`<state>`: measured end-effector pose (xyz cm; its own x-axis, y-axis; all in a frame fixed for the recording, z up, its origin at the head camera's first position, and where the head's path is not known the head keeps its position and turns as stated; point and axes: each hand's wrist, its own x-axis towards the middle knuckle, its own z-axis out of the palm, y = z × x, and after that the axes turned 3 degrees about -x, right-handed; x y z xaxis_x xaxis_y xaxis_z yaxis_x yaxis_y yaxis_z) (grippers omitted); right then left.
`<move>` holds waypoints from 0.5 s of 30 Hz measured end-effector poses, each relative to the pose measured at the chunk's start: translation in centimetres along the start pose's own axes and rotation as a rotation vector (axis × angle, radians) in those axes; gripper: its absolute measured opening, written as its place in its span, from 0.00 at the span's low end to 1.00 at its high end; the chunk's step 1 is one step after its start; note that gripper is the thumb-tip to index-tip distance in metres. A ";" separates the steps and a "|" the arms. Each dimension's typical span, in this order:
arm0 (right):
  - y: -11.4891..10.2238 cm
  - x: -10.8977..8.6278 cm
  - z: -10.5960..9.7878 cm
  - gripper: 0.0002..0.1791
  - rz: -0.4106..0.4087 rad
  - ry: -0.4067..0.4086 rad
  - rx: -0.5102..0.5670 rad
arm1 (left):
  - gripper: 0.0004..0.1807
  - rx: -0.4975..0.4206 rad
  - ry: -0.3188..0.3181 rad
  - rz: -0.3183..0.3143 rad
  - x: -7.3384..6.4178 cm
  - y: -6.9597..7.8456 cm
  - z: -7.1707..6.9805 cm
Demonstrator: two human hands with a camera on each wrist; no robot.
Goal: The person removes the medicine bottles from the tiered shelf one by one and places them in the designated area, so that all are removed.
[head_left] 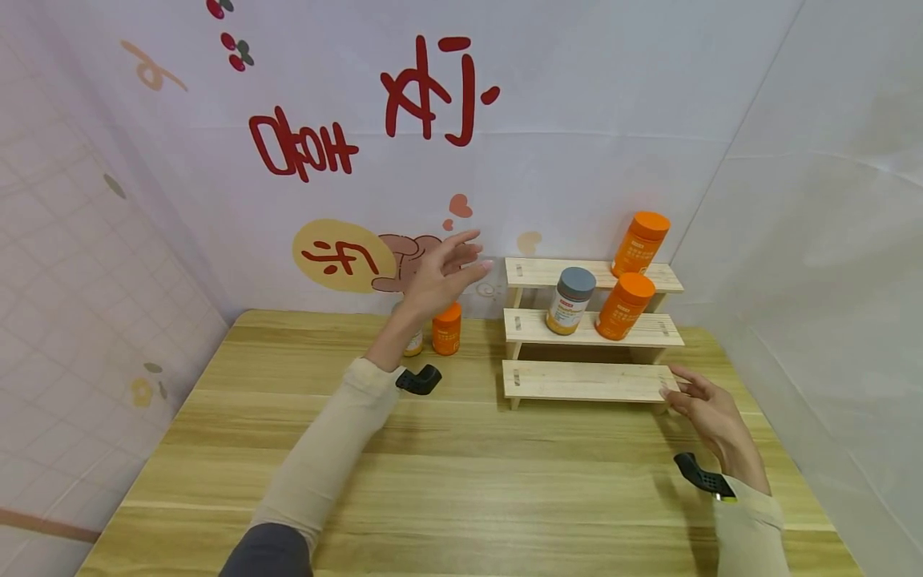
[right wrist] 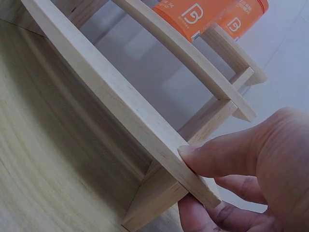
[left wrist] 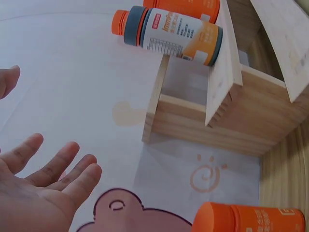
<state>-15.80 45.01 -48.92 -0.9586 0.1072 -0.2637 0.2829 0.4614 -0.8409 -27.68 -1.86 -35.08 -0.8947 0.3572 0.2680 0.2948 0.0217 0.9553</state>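
A three-tier wooden stand [head_left: 577, 378] stands on the table's right side. My right hand [head_left: 710, 413] holds the right end of its lowest board; in the right wrist view the thumb [right wrist: 212, 157] lies on top and fingers curl underneath. My left hand [head_left: 441, 280] is raised in the air left of the stand, fingers spread and nothing in it. On the middle tier are a grey-lidded bottle [head_left: 568, 308] and an orange bottle [head_left: 624, 308]. Another orange bottle [head_left: 640, 244] occupies the top tier.
Behind my left forearm, an orange bottle [head_left: 447, 330] stands on the wooden table [head_left: 505, 481] beside a partly hidden bottle [head_left: 414, 344]. White printed cloth [head_left: 577, 96] hangs behind the table, with more at both sides.
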 end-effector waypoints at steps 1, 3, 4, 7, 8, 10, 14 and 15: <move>0.0 0.0 0.0 0.47 0.002 0.002 -0.003 | 0.33 -0.005 -0.011 0.012 0.2 0.2 0.2; 0.0 0.1 0.0 0.47 0.003 0.007 -0.011 | 0.34 -0.003 -0.029 0.029 0.7 0.5 0.7; 0.0 0.1 0.0 0.47 0.004 0.011 -0.017 | 0.34 -0.003 -0.035 0.034 0.9 0.7 0.9; -0.1 0.1 0.1 0.47 0.005 0.021 -0.028 | 0.34 0.006 -0.043 0.040 1.5 1.2 1.6; -0.1 0.1 0.1 0.47 0.004 0.021 -0.029 | 0.34 0.009 -0.041 0.033 1.7 1.4 1.8; -0.2 0.0 0.2 0.47 0.003 0.020 -0.015 | 0.34 0.014 -0.044 0.021 2.1 1.6 2.3; -0.2 -0.1 0.2 0.47 0.005 0.012 0.015 | 0.35 0.021 -0.074 0.009 3.1 1.9 3.2; -0.2 -0.1 0.2 0.47 0.006 0.009 0.017 | 0.35 0.025 -0.082 0.011 3.4 2.0 3.4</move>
<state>-15.78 44.75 -48.86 -0.9571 0.1176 -0.2647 0.2891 0.4457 -0.8472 -29.01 2.57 -32.73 -0.8613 0.4330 0.2659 0.3133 0.0407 0.9488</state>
